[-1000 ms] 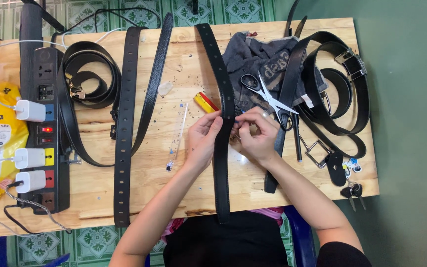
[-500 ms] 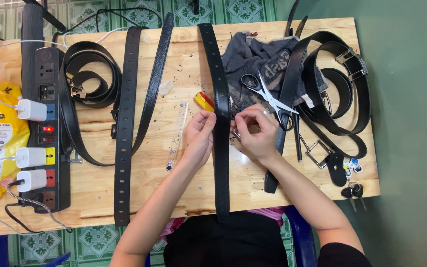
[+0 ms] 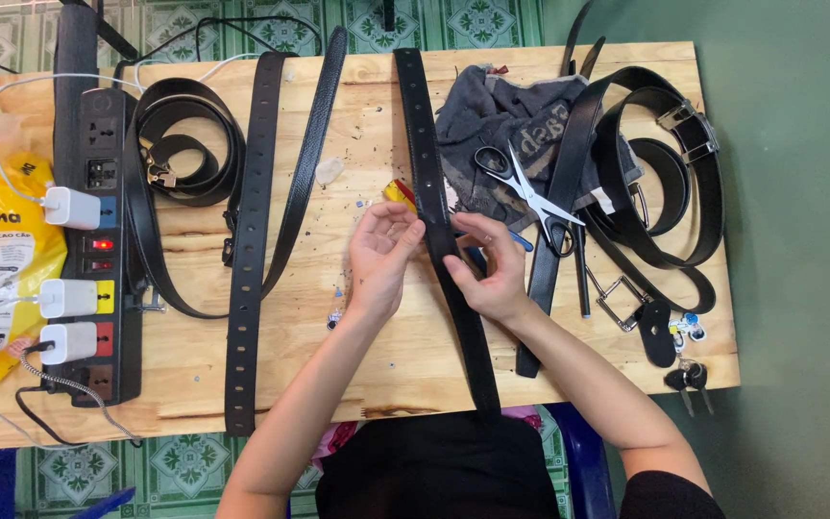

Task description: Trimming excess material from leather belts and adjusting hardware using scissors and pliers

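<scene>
A long black belt [image 3: 422, 125] with punched holes lies lengthwise down the middle of the wooden table [image 3: 367, 375]. My left hand [image 3: 381, 258] pinches its left edge near the middle. My right hand [image 3: 488, 269] grips the same belt from the right side, fingers curled over it. A small red and yellow object [image 3: 398, 192] lies just above my left hand, partly hidden by the belt. Whether anything small sits between my fingers is hidden.
Two more black belts [image 3: 247, 231] lie straight to the left, beside a coiled one [image 3: 184, 144]. A black power strip [image 3: 98, 240] with white chargers lines the left edge. Scissors [image 3: 528, 192] rest on a grey cloth [image 3: 511, 115]; looped belts [image 3: 655, 183] and keys [image 3: 689, 377] lie right.
Both hands have shifted a little along the middle belt and the belt's lower part has swung slightly to the right. Everything else on the table is unmoved.
</scene>
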